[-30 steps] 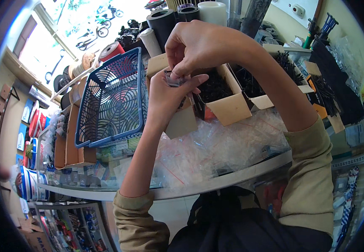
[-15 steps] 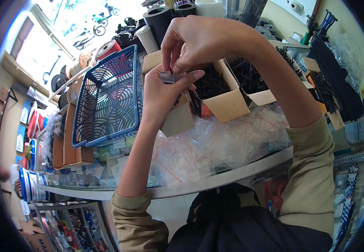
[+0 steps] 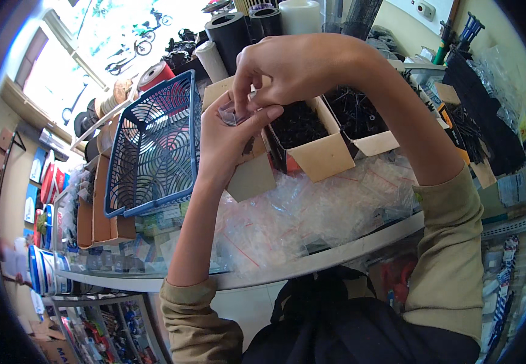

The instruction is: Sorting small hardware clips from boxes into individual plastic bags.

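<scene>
My left hand (image 3: 217, 142) is closed around a small clear plastic bag (image 3: 229, 115), its thumb stretched along the near side. Over it, my right hand (image 3: 299, 67) bends down with curled fingers, the fingertips at the mouth of the bag. Whatever those fingers pinch is too small or hidden to make out. Just right of the bag stands an open cardboard box (image 3: 325, 162) filled with black screws (image 3: 299, 126). Beside that is a second cardboard box (image 3: 377, 144) with similar dark screws (image 3: 353, 112). Another box flap (image 3: 251, 179) shows below my left hand.
Many clear bags with red strips (image 3: 287, 212) lie heaped along the glass counter's near edge (image 3: 336, 250). To the left stands a blue plastic basket (image 3: 194, 121), beside a long cardboard box (image 3: 102, 221). Black rolls (image 3: 228, 37) and a white roll (image 3: 212, 60) stand behind.
My right fingers have moved down and slightly left, into the mouth of the bag. The bag, in my left hand, has tilted and its mouth gapes wider.
</scene>
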A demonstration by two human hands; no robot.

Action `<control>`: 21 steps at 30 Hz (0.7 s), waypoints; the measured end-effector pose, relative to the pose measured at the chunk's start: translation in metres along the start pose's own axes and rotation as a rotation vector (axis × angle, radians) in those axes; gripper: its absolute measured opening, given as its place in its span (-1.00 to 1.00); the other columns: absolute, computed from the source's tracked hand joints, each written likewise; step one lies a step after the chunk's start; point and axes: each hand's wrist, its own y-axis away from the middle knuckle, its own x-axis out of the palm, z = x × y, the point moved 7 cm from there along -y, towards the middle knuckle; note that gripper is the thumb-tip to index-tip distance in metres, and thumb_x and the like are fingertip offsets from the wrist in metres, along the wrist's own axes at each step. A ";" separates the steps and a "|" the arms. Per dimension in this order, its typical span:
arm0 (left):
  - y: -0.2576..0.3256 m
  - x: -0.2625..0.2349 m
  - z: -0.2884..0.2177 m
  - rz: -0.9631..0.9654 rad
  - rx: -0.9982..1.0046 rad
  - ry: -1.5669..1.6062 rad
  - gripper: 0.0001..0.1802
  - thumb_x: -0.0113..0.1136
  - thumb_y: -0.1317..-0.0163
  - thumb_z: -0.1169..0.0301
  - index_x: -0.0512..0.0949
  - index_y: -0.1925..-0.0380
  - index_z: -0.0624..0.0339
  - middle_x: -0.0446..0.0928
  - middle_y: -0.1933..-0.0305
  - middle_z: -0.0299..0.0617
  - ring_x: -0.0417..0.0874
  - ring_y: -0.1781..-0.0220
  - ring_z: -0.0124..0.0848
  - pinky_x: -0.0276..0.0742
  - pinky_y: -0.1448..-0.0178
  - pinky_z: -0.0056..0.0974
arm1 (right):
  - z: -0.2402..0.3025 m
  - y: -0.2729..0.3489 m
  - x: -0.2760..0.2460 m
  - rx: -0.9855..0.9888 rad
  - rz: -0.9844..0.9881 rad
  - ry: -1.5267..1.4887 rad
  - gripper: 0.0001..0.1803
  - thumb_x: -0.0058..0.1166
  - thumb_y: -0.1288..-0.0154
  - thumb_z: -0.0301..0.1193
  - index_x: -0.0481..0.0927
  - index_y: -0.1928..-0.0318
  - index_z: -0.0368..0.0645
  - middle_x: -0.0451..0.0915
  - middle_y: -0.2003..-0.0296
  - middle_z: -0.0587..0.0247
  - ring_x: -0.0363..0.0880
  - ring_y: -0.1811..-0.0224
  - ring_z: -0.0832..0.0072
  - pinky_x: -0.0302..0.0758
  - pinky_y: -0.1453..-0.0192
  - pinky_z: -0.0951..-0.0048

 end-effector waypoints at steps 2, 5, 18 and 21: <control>0.000 0.001 0.001 0.023 -0.024 0.090 -0.68 0.44 0.04 0.37 0.55 0.32 0.24 0.56 0.41 -0.36 0.48 0.37 -0.68 0.42 0.25 -0.51 | -0.002 -0.001 0.000 -0.049 0.030 0.047 -0.77 0.26 -0.02 -0.36 0.69 0.31 -0.22 0.57 0.28 0.13 0.56 0.22 0.33 0.49 0.09 0.37; 0.000 0.001 0.001 0.077 0.009 0.044 -0.64 0.44 0.04 0.37 0.54 0.25 0.23 0.56 0.38 -0.35 0.49 0.38 -0.66 0.42 0.24 -0.50 | -0.002 -0.002 0.003 -0.144 0.022 0.043 -0.80 0.26 -0.02 -0.38 0.70 0.32 -0.19 0.51 0.29 0.16 0.52 0.19 0.33 0.45 0.05 0.36; -0.006 0.005 0.010 0.055 -0.005 0.201 -0.39 0.45 0.05 0.43 0.37 0.01 0.31 0.56 0.10 -0.14 0.58 0.08 -0.48 0.49 -0.06 -0.35 | 0.006 0.029 -0.040 -0.326 -0.427 0.146 -0.85 0.22 -0.05 -0.42 0.69 0.34 -0.19 0.64 0.43 0.13 0.60 0.41 0.37 0.52 0.24 0.40; -0.006 -0.002 0.004 -0.032 0.057 0.115 -0.36 0.47 0.08 0.42 0.36 0.00 0.31 0.54 0.07 -0.14 0.57 0.05 -0.46 0.47 -0.08 -0.34 | 0.010 0.031 -0.042 -0.281 -0.539 0.233 -0.83 0.22 -0.03 -0.38 0.68 0.35 -0.18 0.64 0.44 0.13 0.62 0.40 0.36 0.53 0.21 0.41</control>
